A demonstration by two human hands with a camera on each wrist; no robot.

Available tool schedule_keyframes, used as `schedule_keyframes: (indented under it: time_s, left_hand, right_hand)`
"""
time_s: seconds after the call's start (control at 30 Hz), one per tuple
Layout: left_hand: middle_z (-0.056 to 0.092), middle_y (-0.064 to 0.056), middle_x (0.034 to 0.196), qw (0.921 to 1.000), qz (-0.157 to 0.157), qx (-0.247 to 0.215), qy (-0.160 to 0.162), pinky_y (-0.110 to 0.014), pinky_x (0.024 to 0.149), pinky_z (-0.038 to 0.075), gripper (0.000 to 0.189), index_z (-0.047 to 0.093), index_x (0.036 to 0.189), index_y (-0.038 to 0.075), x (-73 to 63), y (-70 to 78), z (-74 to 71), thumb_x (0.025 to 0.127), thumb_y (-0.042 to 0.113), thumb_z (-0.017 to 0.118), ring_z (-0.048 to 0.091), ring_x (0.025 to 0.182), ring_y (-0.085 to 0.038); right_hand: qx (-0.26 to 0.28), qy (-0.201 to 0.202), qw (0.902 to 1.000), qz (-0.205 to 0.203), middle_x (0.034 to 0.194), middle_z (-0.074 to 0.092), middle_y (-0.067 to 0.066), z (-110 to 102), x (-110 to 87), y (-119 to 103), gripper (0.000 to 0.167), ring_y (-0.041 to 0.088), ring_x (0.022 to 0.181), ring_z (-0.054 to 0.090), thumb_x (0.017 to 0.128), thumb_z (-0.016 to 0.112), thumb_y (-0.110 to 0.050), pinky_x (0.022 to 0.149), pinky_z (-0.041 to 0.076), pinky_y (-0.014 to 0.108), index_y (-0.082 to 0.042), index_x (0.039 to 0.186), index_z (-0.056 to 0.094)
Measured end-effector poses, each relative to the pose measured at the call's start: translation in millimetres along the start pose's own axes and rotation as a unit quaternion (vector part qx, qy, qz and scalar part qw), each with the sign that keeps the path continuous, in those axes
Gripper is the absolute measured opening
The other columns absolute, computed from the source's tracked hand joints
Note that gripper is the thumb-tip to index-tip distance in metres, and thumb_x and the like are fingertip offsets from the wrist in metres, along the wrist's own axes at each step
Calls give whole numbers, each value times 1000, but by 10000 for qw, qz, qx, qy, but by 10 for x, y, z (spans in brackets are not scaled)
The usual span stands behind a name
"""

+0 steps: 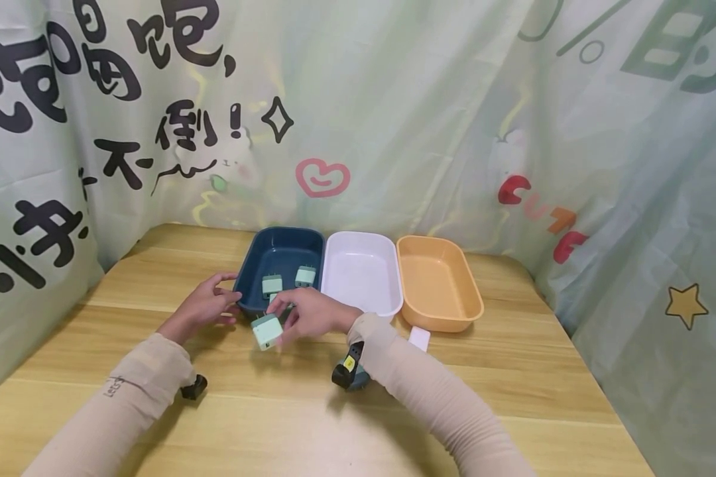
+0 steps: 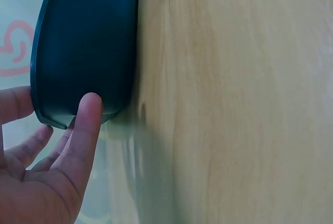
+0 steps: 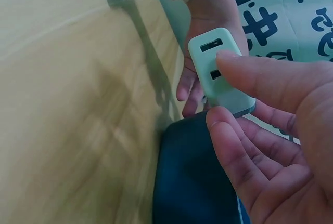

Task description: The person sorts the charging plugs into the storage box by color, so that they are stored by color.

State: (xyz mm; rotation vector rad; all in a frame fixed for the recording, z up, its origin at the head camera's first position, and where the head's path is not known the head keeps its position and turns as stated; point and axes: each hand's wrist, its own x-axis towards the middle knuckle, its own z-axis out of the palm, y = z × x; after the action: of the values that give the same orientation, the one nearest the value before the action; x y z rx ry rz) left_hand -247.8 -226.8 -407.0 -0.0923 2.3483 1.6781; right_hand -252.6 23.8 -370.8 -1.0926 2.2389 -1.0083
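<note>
Left of frame centre, your right grip (image 1: 310,311) pinches a green charger (image 1: 267,332); your left grip (image 1: 205,305), relaxed, touches the navy tray (image 1: 286,238).

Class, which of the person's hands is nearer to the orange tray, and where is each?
Right. The right hand is at the near end of the navy tray, left of the orange tray; the left hand is farther, at the navy tray's left side.

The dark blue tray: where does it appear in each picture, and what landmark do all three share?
Head: dark blue tray, just left of centre.
Left wrist: dark blue tray, upper left.
Right wrist: dark blue tray, lower centre.
Shared landmark: the left hand, at the dark blue tray's edge.
</note>
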Motion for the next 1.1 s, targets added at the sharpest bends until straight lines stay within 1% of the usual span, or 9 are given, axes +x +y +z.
schedule_keyframes:
  time_s: [0.13,0.33,0.53,0.7,0.83,1.0,1.1]
  left_hand:
    - [45,-31,132,10000,30,8,-9,-37,76,57,59,20,153,7,-5,-3,2,102,16,49,61,98,-32]
    - [45,-31,131,10000,64,-55,-35,-37,74,57,58,20,153,8,-15,-24,-1,102,16,48,61,96,-31]
    - [45,-30,131,10000,66,-49,-24,-37,75,57,58,21,152,8,-2,-30,-10,102,17,49,61,98,-32]
    - [46,-29,129,10000,46,-61,-38,-37,75,57,58,21,153,9,4,-14,-8,102,18,49,61,99,-33]
    - [46,-30,128,9998,128,-168,-68,-38,74,57,59,21,152,8,5,-20,0,102,17,50,62,97,-32]
    - [45,-30,129,9998,71,-198,-63,-38,73,57,59,20,152,7,-2,-58,-13,102,14,50,62,94,-30]
    - [45,-30,129,9997,133,-211,-58,-38,73,57,59,21,152,7,16,-58,-17,101,15,50,63,94,-30]
  right_hand:
    - [125,115,9998,55,103,60,-1,-41,10,7,48,9,75,66,75,85,-10,71,53,21,-8,116,60]
    - [79,211,9997,92,105,60,0,-115,55,20,49,9,76,66,75,84,-12,72,52,22,-8,118,60]
    - [169,369,9991,130,104,59,1,-187,99,32,46,10,78,67,77,83,-13,68,53,23,-9,117,60]
    - [109,571,9982,169,106,58,3,-234,115,64,47,11,79,66,77,83,-13,72,53,24,-8,118,60]
    - [250,804,9960,296,105,58,3,-255,134,109,46,14,79,66,76,84,-12,72,53,24,-8,116,61]
    - [532,855,9942,383,105,58,4,-248,186,165,48,16,80,67,76,84,-13,74,53,25,-8,117,61]
    - [588,1020,9921,424,104,58,4,-274,215,192,47,16,81,67,76,84,-13,74,53,25,-7,116,61]
